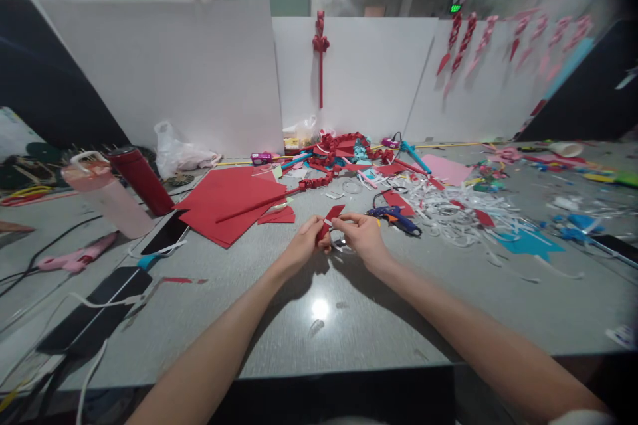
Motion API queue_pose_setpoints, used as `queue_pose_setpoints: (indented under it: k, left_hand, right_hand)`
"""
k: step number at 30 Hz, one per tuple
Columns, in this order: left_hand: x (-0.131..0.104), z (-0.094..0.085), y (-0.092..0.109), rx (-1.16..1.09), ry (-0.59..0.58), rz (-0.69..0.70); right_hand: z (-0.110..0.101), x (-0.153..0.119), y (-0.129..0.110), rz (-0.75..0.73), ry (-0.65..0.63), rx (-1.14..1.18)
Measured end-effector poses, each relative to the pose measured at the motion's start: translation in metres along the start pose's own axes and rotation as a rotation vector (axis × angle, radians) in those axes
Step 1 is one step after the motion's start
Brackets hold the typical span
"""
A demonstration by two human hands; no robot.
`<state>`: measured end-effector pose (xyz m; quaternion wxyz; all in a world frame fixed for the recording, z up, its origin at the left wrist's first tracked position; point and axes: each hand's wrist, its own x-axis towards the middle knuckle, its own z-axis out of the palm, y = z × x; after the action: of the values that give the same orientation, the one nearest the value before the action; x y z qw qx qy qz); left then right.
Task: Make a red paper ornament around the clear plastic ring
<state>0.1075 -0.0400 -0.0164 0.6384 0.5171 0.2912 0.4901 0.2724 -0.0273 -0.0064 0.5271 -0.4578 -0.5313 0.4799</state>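
Above the near middle of the table, my left hand (310, 236) is closed around a folded-looking red paper strip (335, 212), which slants up and to the right. A small white band (327, 222) shows across the strip. My right hand (366, 237) meets it from the right, its thumb and index finger pinched together at the band; what exactly lies between these fingertips is too small to make out. Partly hidden beneath both hands is a pale ring-shaped thing (341, 245). Just beyond my right hand lies a blue glue gun (395, 218).
Red paper sheets (234, 199) lie to the left, near a pink bottle (110, 196), a red flask (142, 180) and a black power strip (97, 312) with cables. White paper strips (448, 212) heap on the right. Red chain ornaments (320, 46) hang on the white board (369, 73).
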Motion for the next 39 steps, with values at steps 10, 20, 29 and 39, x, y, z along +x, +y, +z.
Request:
queue_pose_setpoints:
  k: [10,20,29,39]
  left_hand:
    - [-0.001,-0.008,0.007,0.021,-0.035,-0.114]
    - [-0.003,-0.01,0.017,0.209,-0.018,-0.112]
    - [-0.002,-0.02,0.025,0.278,-0.026,-0.105]
    - [-0.005,-0.021,0.028,0.226,-0.07,-0.098]
  right_hand:
    - [-0.002,0.0,-0.002,0.033,-0.006,-0.064]
    - [-0.002,0.0,-0.003,0.036,-0.004,-0.098]
    - [-0.003,0.0,-0.008,0.061,-0.049,-0.156]
    - [-0.004,-0.001,-0.011,0.053,-0.043,-0.183]
